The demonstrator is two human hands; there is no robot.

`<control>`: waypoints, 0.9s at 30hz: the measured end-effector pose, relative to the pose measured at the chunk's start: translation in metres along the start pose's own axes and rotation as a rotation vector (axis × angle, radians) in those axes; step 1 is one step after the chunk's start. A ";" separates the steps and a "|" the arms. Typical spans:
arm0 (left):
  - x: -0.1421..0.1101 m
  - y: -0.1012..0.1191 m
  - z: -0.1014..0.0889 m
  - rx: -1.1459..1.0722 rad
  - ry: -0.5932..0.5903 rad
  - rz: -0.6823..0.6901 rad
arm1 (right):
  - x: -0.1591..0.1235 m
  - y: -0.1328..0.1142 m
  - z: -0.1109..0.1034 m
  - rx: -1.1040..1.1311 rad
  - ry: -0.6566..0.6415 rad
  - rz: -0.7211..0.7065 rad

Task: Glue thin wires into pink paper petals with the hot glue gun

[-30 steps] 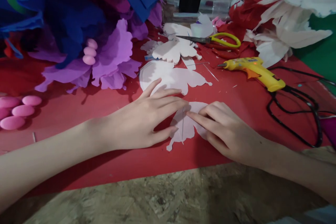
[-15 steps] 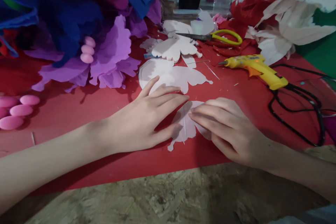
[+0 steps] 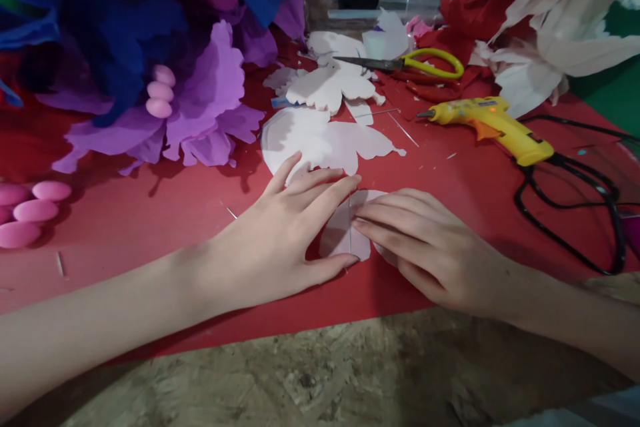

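Note:
A pale pink paper butterfly cutout (image 3: pixel 330 240) lies flat on the red sheet, partly hidden under both hands. A thin straight wire (image 3: pixel 351 233) runs along its middle. My left hand (image 3: pixel 295 220) rests with fingers spread, its fingertips at the top of the wire and its thumb across the lower end. My right hand (image 3: pixel 425 240) has its fingers held together, the tips pressing the cutout beside the wire and covering its right side. Just beyond lies a larger white butterfly cutout (image 3: pixel 360 143), touched by fingers of my left hand.
A yellow hot glue gun (image 3: pixel 493 123) with a black cord lies to the right. Yellow-handled scissors (image 3: pixel 433 63) rest by stacked white butterfly cutouts (image 3: pixel 327 87). Purple paper flowers (image 3: pixel 207 93) and pink oval pieces (image 3: pixel 37 210) are at left; white paper petals (image 3: pixel 580 57) stand at right.
My left thumb has moved right and slightly down onto the wire's lower end, covering the cutout's lower left tip. My right fingertips have shifted slightly left toward the wire.

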State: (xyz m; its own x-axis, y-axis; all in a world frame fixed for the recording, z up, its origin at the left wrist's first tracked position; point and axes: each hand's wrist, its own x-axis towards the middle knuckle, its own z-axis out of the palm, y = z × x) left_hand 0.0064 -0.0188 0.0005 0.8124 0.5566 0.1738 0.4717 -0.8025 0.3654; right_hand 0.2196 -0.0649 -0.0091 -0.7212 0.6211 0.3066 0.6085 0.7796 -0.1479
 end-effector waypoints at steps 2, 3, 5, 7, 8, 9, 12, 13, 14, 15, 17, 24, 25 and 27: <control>0.000 0.000 0.001 0.014 0.006 0.013 | 0.001 0.000 -0.002 -0.013 -0.002 -0.021; -0.001 0.000 0.002 0.020 0.007 0.022 | 0.002 0.001 -0.003 -0.017 -0.003 -0.034; -0.001 0.001 0.002 0.035 0.009 0.033 | 0.002 0.002 -0.004 -0.020 -0.013 -0.058; -0.001 0.001 0.002 0.045 0.014 0.031 | 0.001 0.002 -0.004 -0.027 -0.016 -0.057; 0.000 0.001 0.002 0.047 0.014 0.029 | 0.001 0.002 -0.003 -0.031 -0.017 -0.050; 0.000 0.001 0.002 0.046 0.012 0.026 | 0.001 0.002 -0.003 -0.034 -0.017 -0.044; 0.000 0.001 0.002 0.034 -0.002 0.016 | 0.000 0.002 -0.002 -0.035 -0.009 -0.036; -0.001 0.001 0.002 0.029 -0.006 0.014 | 0.000 0.002 -0.003 -0.036 -0.010 -0.037; -0.001 0.000 0.001 0.024 -0.009 0.013 | 0.001 0.002 -0.003 -0.038 -0.014 -0.040; -0.001 0.000 0.001 0.020 -0.009 0.011 | 0.001 0.002 -0.003 -0.040 -0.019 -0.044; -0.001 0.000 0.001 0.014 -0.007 0.008 | 0.001 0.002 -0.004 -0.036 -0.022 -0.052; -0.001 -0.002 0.003 0.007 0.008 0.002 | 0.000 0.001 -0.002 -0.016 0.001 -0.041; -0.001 -0.002 0.004 0.005 0.010 0.010 | 0.000 0.001 -0.002 -0.019 0.004 -0.037; -0.002 -0.003 0.005 0.005 0.015 0.024 | 0.000 0.001 -0.002 -0.027 0.005 -0.044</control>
State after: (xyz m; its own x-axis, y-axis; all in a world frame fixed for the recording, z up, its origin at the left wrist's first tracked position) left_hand 0.0054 -0.0185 -0.0053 0.8182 0.5405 0.1957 0.4541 -0.8165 0.3565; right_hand 0.2213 -0.0643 -0.0071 -0.7457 0.5862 0.3166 0.5855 0.8034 -0.1086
